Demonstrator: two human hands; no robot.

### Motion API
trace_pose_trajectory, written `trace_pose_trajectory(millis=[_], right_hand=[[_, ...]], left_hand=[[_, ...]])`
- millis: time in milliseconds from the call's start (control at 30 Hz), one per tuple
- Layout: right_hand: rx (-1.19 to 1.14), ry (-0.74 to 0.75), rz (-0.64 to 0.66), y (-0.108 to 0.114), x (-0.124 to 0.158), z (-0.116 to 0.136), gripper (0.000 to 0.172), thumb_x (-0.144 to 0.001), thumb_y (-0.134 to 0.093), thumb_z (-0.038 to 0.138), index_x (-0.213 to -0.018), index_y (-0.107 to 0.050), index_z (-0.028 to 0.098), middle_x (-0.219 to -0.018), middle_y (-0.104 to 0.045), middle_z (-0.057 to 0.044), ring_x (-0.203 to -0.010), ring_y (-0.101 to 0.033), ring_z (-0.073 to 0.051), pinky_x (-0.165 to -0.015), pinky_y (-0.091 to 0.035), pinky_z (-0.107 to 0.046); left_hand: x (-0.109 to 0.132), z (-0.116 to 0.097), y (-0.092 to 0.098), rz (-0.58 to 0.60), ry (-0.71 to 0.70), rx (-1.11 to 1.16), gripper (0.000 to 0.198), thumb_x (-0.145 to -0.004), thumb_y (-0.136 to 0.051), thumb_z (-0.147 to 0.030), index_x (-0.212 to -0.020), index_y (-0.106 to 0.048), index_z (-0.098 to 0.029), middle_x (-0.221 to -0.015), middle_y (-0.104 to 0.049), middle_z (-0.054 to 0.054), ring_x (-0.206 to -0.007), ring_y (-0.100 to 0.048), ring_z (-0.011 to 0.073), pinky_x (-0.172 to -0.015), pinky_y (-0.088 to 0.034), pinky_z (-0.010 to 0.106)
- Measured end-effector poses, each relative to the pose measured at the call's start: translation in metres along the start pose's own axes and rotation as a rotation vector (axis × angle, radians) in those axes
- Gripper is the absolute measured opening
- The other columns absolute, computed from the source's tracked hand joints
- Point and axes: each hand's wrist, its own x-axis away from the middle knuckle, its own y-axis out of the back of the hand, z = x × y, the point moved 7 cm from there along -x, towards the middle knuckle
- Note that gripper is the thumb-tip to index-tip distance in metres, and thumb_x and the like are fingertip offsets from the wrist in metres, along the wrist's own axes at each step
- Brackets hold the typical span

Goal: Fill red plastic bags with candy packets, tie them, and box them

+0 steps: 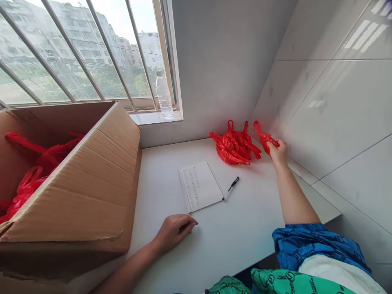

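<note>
My right hand reaches to the far right of the white counter and is closed on a small knotted red plastic bag. Just left of it lies a pile of several similar red bags. My left hand rests on the counter near the front with its fingers curled under, and nothing shows in it. A white notebook with printed lines lies between the hands, and a black and white pen lies to its right.
A large open cardboard box holding more red bags fills the left side. A clear plastic bottle stands on the window sill behind the bars. A tiled wall bounds the counter on the right.
</note>
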Motion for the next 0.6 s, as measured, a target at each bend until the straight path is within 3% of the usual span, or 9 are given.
trace_pose_trajectory(millis=[133, 267, 367, 533, 600], right_hand=[[-0.091, 0.054, 0.076, -0.002, 0.016, 0.048, 0.029, -0.078, -0.069, 0.039, -0.1, -0.066, 0.021, -0.095, -0.069, -0.003, -0.083, -0.065, -0.019, -0.075, -0.054, -0.034], [-0.285, 0.091, 0.466, -0.048, 0.058, 0.113, 0.029, -0.082, -0.069, 0.044, -0.1, -0.068, 0.022, -0.091, -0.072, -0.002, -0.082, -0.067, -0.019, -0.075, -0.055, -0.034], [-0.389, 0.136, 0.693, -0.082, 0.103, 0.151, 0.029, -0.085, -0.067, 0.046, -0.102, -0.069, 0.022, -0.102, -0.072, -0.004, -0.096, -0.067, -0.021, -0.086, -0.054, -0.036], [-0.309, 0.196, 1.066, -0.119, 0.173, 0.163, 0.031, -0.087, -0.066, 0.048, -0.107, -0.072, 0.025, -0.109, -0.073, -0.004, -0.105, -0.066, -0.023, -0.092, -0.051, -0.037], [-0.235, 0.218, 1.097, -0.122, 0.185, 0.156, 0.033, -0.088, -0.065, 0.05, -0.107, -0.072, 0.025, -0.11, -0.072, -0.005, -0.106, -0.066, -0.023, -0.093, -0.051, -0.038]], left_hand=[[-0.001, 0.003, -0.002, 0.015, 0.029, 0.038, 0.025, -0.1, -0.047, -0.032, -0.097, -0.07, -0.021, -0.071, -0.068, -0.001, -0.061, -0.06, 0.0096, -0.061, -0.044, 0.019], [-0.002, 0.005, -0.002, 0.011, 0.067, 0.094, 0.025, -0.099, -0.048, -0.033, -0.097, -0.071, -0.021, -0.071, -0.069, -0.001, -0.06, -0.059, 0.0088, -0.06, -0.043, 0.018], [-0.001, 0.006, -0.002, -0.003, 0.091, 0.123, 0.026, -0.099, -0.049, -0.034, -0.097, -0.071, -0.02, -0.072, -0.069, 0.0, -0.059, -0.059, 0.0086, -0.059, -0.044, 0.018], [0.001, 0.007, 0.002, -0.024, 0.138, 0.165, 0.03, -0.099, -0.048, -0.038, -0.098, -0.072, -0.019, -0.073, -0.07, 0.002, -0.062, -0.062, 0.01, -0.06, -0.047, 0.018], [0.001, 0.011, 0.011, -0.072, 0.201, 0.179, 0.032, -0.098, -0.049, -0.041, -0.098, -0.072, -0.019, -0.072, -0.07, 0.002, -0.062, -0.062, 0.0107, -0.06, -0.048, 0.019]])
